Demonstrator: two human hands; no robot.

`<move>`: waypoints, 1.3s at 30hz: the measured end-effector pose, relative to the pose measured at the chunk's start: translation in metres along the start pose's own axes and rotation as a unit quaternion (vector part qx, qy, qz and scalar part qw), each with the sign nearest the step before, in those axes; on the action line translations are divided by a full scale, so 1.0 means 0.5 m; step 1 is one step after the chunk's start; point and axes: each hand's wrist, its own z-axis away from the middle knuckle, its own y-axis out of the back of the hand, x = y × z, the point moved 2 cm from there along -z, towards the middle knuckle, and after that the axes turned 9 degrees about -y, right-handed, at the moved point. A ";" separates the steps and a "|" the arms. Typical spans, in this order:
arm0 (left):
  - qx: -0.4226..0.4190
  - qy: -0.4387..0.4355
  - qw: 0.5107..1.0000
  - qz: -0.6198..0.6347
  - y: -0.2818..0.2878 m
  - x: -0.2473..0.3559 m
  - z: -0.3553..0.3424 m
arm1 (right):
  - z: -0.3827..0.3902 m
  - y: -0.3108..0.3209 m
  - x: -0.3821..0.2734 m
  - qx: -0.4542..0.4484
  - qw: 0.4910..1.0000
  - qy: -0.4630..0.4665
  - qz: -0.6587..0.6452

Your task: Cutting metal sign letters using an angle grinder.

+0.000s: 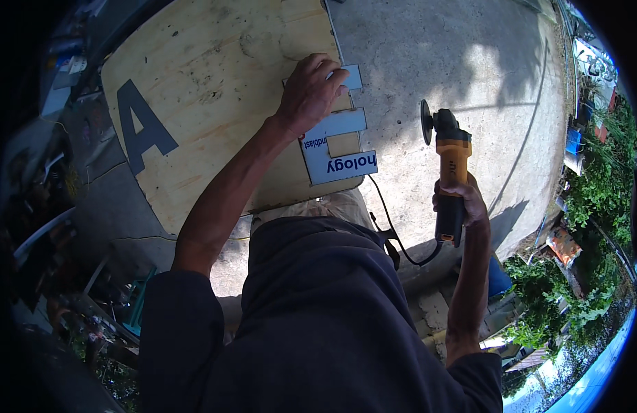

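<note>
My right hand (464, 199) is wrapped round the body of an orange and black angle grinder (454, 155). The grinder is held off the table to the right, its dark disc (426, 122) at the far end, edge-on to me. With fingers curled, my left hand (313, 95) grips the far arm of a pale blue, E-shaped cut-out letter (339, 124). This flat letter lies at the right edge of the plywood tabletop (229, 103), its arms sticking out past the edge. Printed dark lettering shows on its near part. My fingers hide some of its far end.
A dark grey cut-out letter (141, 127) lies at the left of the plywood. The grinder's black cord (394, 230) loops down beside my legs. Concrete floor (497, 82) stretches off to the right, with green plants (594, 186) beyond. Clutter stands in shadow at left.
</note>
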 end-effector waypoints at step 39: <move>0.282 0.008 0.828 0.484 0.314 0.081 -0.150 | 0.034 0.096 0.222 0.067 0.983 -0.019 -0.172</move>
